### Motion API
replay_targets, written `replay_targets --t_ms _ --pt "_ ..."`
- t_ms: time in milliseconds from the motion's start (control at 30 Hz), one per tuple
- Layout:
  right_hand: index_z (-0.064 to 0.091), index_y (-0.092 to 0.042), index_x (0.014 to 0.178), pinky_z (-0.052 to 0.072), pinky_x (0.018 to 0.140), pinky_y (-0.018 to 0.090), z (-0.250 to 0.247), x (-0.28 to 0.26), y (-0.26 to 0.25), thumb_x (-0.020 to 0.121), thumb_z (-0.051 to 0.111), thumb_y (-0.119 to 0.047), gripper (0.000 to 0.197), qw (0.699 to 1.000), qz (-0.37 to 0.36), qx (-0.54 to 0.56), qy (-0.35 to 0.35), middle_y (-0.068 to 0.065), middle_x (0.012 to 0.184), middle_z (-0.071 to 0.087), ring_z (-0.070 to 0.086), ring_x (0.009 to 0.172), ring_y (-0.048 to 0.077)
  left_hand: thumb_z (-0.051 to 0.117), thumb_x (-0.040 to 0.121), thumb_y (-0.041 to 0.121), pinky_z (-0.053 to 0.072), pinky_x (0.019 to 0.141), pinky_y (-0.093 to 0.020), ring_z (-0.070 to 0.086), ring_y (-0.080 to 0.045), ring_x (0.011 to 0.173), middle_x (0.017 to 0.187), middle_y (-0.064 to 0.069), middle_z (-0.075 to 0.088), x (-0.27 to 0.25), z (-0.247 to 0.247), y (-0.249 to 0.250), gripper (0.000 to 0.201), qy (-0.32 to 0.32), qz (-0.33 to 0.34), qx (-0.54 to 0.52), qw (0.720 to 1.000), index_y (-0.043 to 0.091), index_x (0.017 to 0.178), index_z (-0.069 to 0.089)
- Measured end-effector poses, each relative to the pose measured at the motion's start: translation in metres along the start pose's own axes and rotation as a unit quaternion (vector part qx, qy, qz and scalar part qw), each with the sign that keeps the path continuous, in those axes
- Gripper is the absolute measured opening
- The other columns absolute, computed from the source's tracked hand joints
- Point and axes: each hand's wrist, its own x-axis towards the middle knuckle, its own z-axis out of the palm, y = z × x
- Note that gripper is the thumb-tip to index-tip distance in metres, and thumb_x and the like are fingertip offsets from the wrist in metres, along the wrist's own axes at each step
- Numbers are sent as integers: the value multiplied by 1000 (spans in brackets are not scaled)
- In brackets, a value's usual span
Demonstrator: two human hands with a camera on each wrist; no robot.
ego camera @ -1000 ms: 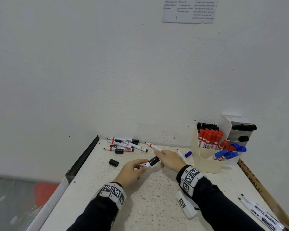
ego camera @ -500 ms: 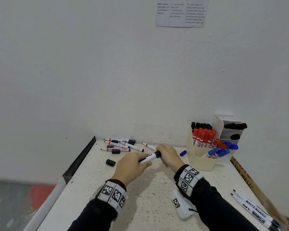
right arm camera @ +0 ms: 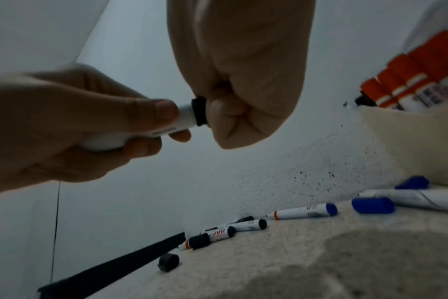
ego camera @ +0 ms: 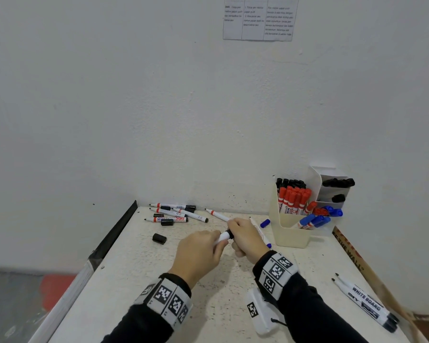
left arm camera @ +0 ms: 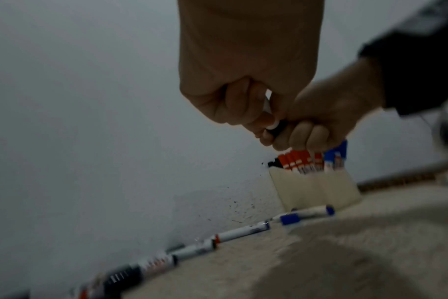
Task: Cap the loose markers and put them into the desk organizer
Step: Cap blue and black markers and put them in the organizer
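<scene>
Both hands meet over the middle of the white table (ego camera: pixel 139 280). My left hand (ego camera: pixel 203 248) grips the white barrel of a marker (ego camera: pixel 224 236). My right hand (ego camera: pixel 243 235) is a fist around its black cap (right arm camera: pixel 199 113), which sits flush against the barrel (right arm camera: pixel 184 116). The left wrist view shows the same joint, cap (left arm camera: pixel 278 129) between both fists. The cream desk organizer (ego camera: pixel 290 235) stands at the back right with several red, black and blue capped markers upright in it.
Several loose markers (ego camera: pixel 176 214) lie by the back wall at the left, and a loose black cap (ego camera: pixel 159 238) in front of them. A blue cap (ego camera: pixel 265 223) and a blue-ended marker (ego camera: pixel 265 240) lie beside the organizer. Two uncapped markers (ego camera: pixel 364 300) lie at the front right.
The hands have closed together. The left hand slid up the barrel and the right fist now covers most of the black cap, which was in plain sight between them before.
</scene>
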Motion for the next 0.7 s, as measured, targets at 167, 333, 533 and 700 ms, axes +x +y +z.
replay_targets --t_ms 167,333,533,700 --pt "38 -13 70 20 39 17 2 -4 1 94 34 -15 25 1000 -4 18 7 3 59 32 22 39 10 43 95 42 31 51 -25 42 -12 58 63 3 50 2 1 0 34 -26 -31 -123 992 15 85 60" --pt "40 -14 65 22 39 17 0 -4 -3 94 35 -15 29 1000 -24 -18 5 1 58 34 25 41 11 51 93 36 25 47 -20 33 -10 49 57 0 44 -1 8 4 34 -16 -90 -268 959 8 83 67" --pt "36 -15 63 21 41 17 -2 -4 0 94 35 -14 31 999 -36 -19 4 2 59 31 22 41 12 51 93 36 24 44 -17 29 -8 47 55 0 40 2 8 6 35 -19 -100 -295 950 9 79 69" --pt "38 -14 63 22 38 16 -3 -5 1 95 34 -15 32 999 -25 -22 1 2 56 34 24 38 11 40 95 43 29 46 -22 44 -13 58 65 0 53 0 12 11 35 -20 -73 -123 990 15 86 61"
